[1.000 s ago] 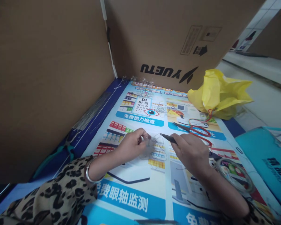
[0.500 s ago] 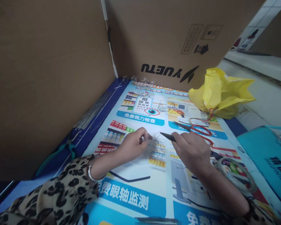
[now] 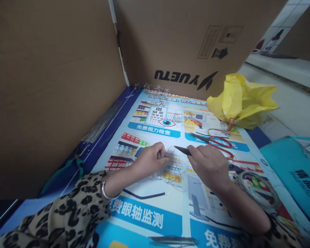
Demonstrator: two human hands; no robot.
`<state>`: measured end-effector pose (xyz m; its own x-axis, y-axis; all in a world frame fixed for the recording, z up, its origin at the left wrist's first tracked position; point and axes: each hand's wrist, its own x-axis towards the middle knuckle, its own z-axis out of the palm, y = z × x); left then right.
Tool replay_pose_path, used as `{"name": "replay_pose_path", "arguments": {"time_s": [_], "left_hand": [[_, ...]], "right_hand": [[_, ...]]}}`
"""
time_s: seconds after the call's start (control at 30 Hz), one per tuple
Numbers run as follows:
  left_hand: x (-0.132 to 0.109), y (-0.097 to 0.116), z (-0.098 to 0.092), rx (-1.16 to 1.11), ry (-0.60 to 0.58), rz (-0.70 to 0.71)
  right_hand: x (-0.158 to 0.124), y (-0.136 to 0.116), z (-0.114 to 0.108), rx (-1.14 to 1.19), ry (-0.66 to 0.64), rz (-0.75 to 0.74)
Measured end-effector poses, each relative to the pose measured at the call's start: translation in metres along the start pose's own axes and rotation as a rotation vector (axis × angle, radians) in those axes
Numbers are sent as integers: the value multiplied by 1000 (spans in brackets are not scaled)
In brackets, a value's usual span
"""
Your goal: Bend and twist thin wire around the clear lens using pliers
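Cardboard [image 3: 186, 41] rises at twelve o'clock; the left hand [image 3: 153, 159] pinches thin wire [image 3: 176, 172], probably light, springy, best held where it bunches; the right hand [image 3: 209, 166] clasps a dark-tipped tool [image 3: 183, 150].

The wire [image 3: 173, 175] looks metallic, the pointed tool [image 3: 183, 150] matt, the bracelet [image 3: 103, 190] glossy metal, the cardboard [image 3: 170, 41] smooth

Pinching tangled thin wire [image 3: 172, 172] in the left hand [image 3: 151, 160] near frame centre; gripping a dark pointed tool [image 3: 182, 150] in the right hand [image 3: 209, 167], right of centre. Showing also red-handled scissors [image 3: 210, 140] beyond, teal-handled pliers [image 3: 76, 161] at lower left.
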<state>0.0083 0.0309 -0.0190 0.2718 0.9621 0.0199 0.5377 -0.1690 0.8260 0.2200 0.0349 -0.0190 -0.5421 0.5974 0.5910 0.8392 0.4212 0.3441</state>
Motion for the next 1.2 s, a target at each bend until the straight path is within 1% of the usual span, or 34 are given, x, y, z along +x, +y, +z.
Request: {"name": "replay_pose_path", "arguments": {"time_s": [0.07,0.17,0.27,0.37,0.53,0.6,0.83,1.0,1.2], "left_hand": [[0,0,-1,8,-3,-7],[1,-1,-5,27,33,-4],[2,-2,-8,47,74,52],[2,-3,-8,64,87,110],[0,-3,-7,45,32,112],[-1,-2,-7,53,27,110],[0,-3,-8,130,1,134],[-1,-4,-8,184,-39,115],[-2,-3,-8,232,-27,77]], "right_hand": [[-1,0,0,12,-4,-1],[-2,1,1,8,-19,11],[-3,1,1,6,-17,19],[-2,1,1,13,-14,20],[-1,-1,-1,24,-38,16],[-1,-1,-1,25,-47,17],[-2,0,0,44,-67,8],[-3,0,0,42,-54,-1],[-3,0,0,65,-51,-3]]}}
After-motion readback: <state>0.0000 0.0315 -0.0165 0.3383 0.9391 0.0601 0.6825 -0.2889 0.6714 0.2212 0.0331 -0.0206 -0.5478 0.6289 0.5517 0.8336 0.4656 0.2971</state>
